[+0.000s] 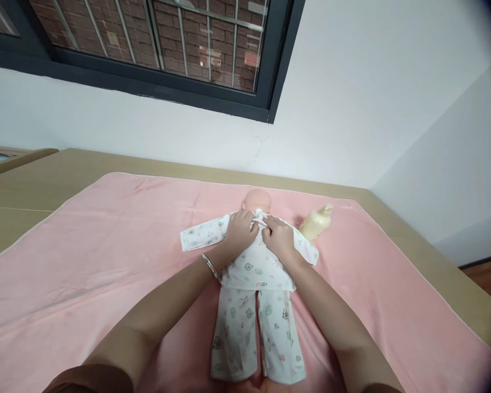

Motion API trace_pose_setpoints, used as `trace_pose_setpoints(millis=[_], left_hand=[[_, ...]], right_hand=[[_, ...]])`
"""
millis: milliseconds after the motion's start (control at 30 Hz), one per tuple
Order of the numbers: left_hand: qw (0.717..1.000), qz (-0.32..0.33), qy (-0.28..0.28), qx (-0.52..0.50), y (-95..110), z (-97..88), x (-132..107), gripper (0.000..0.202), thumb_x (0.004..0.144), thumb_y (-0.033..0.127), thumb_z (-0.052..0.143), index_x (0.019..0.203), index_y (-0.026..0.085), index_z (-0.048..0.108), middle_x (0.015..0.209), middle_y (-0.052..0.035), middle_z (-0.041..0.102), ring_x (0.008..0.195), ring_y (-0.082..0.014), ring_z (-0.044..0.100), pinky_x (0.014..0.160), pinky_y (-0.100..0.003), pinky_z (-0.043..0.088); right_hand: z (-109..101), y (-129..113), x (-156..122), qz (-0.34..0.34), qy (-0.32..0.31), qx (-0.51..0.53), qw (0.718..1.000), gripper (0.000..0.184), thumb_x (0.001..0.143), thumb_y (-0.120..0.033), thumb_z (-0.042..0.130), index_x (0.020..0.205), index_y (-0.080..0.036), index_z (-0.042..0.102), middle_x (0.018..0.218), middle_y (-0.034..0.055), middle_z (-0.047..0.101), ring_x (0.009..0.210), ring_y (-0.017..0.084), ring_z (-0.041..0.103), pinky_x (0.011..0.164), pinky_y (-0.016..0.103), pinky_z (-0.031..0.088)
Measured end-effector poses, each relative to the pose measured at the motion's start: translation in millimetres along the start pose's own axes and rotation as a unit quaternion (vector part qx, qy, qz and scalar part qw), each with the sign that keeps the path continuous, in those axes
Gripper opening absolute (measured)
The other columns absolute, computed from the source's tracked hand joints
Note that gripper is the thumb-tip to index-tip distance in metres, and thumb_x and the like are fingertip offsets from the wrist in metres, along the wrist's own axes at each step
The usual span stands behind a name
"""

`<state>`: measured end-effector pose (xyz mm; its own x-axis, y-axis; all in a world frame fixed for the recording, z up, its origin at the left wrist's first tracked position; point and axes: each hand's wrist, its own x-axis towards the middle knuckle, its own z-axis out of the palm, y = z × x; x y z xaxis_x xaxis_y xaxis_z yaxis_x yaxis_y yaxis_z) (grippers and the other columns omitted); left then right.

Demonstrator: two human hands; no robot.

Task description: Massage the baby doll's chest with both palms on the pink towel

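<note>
A baby doll [257,200] lies stretched out on a pink blanket, its head toward the wall. It wears a white long-sleeved shirt [256,267] and matching white trousers [235,333], both printed with small green and pink figures. My left hand [241,232], a bracelet on its wrist, is closed on the shirt just below the neck. Beside it my right hand [280,237] pinches the same cloth, which bunches up between the two. The exact spot of the fingertips is partly hidden. Both sleeves spread outward, and the doll's feet show at the trouser ends.
A pale yellow bottle [316,222] lies on the pink blanket [126,245] by the doll's sleeve on the right. Under the blanket is a wooden surface [90,164], bordered by a white wall [331,109] with a dark-framed barred window [213,49].
</note>
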<state>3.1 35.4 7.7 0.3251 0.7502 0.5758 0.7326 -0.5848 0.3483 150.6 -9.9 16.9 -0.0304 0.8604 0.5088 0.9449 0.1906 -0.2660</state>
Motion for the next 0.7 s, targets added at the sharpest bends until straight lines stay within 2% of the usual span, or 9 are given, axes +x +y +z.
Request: trace_pose_setpoints(millis=[100, 167, 233, 300, 400, 533, 700], left_hand=[[0.999, -0.022, 0.013, 0.024, 3, -1.4, -2, 0.007, 0.082, 0.019, 0.053, 0.08, 0.021, 0.06, 0.087, -0.0087, 0.067, 0.093, -0.0262, 0.062, 0.084, -0.04, 0.046], [1.0, -0.02, 0.015, 0.013, 3, -0.8, -2, 0.012, 0.084, 0.02, 0.052, 0.089, 0.02, 0.064, 0.095, -0.0095, 0.07, 0.098, -0.0265, 0.063, 0.088, -0.041, 0.046], [1.0, -0.004, 0.011, -0.007, 1, 1.2, -2, 0.024, 0.086, 0.021, 0.05, 0.105, 0.02, 0.065, 0.112, -0.0098, 0.071, 0.11, -0.026, 0.063, 0.098, -0.042, 0.045], [1.0, 0.015, 0.002, -0.018, -1, 3.6, -1, 0.034, 0.089, 0.02, 0.047, 0.119, 0.02, 0.063, 0.127, -0.0095, 0.068, 0.122, -0.0248, 0.059, 0.106, -0.043, 0.041], [0.999, 0.03, -0.013, -0.019, -5, 5.8, 0, 0.039, 0.091, 0.02, 0.043, 0.126, 0.019, 0.061, 0.134, -0.0098, 0.064, 0.129, -0.0241, 0.055, 0.111, -0.044, 0.038], [0.998, 0.037, -0.01, -0.04, -6, 4.6, 1, 0.034, 0.091, 0.019, 0.045, 0.12, 0.02, 0.063, 0.125, -0.0082, 0.069, 0.12, -0.0229, 0.06, 0.105, -0.041, 0.041], [1.0, 0.007, -0.003, -0.025, -3, 2.1, 1, 0.015, 0.088, 0.02, 0.048, 0.093, 0.021, 0.063, 0.096, -0.0068, 0.069, 0.098, -0.024, 0.062, 0.09, -0.039, 0.044]], right_hand=[[-4, -6, -2, 0.039, -0.017, -0.029, 0.999, 0.042, 0.084, -0.016, 0.047, 0.118, -0.023, 0.071, 0.12, 0.006, 0.073, 0.109, 0.024, 0.068, 0.094, 0.034, 0.052], [-6, -6, -1, 0.048, -0.037, -0.042, 0.997, 0.044, 0.086, -0.017, 0.046, 0.125, -0.023, 0.067, 0.122, 0.0077, 0.071, 0.106, 0.026, 0.069, 0.092, 0.035, 0.053], [-6, -3, 2, 0.03, -0.057, -0.038, 0.997, 0.049, 0.087, -0.018, 0.045, 0.134, -0.018, 0.06, 0.133, 0.0114, 0.065, 0.118, 0.028, 0.063, 0.099, 0.039, 0.05], [-3, 3, 6, -0.008, -0.076, -0.018, 0.997, 0.055, 0.087, -0.016, 0.043, 0.141, -0.013, 0.053, 0.144, 0.0138, 0.056, 0.133, 0.028, 0.052, 0.11, 0.043, 0.042], [2, 14, 9, -0.046, -0.098, 0.01, 0.994, 0.061, 0.085, -0.013, 0.041, 0.145, -0.01, 0.047, 0.152, 0.0148, 0.047, 0.142, 0.027, 0.042, 0.118, 0.048, 0.032], [6, 20, 10, -0.058, -0.086, 0.029, 0.994, 0.063, 0.082, -0.011, 0.041, 0.144, -0.012, 0.049, 0.151, 0.0136, 0.049, 0.142, 0.025, 0.043, 0.118, 0.048, 0.032], [5, 15, 8, -0.064, -0.031, 0.046, 0.996, 0.054, 0.079, -0.011, 0.043, 0.128, -0.017, 0.065, 0.136, 0.0088, 0.064, 0.13, 0.022, 0.056, 0.114, 0.041, 0.04]])
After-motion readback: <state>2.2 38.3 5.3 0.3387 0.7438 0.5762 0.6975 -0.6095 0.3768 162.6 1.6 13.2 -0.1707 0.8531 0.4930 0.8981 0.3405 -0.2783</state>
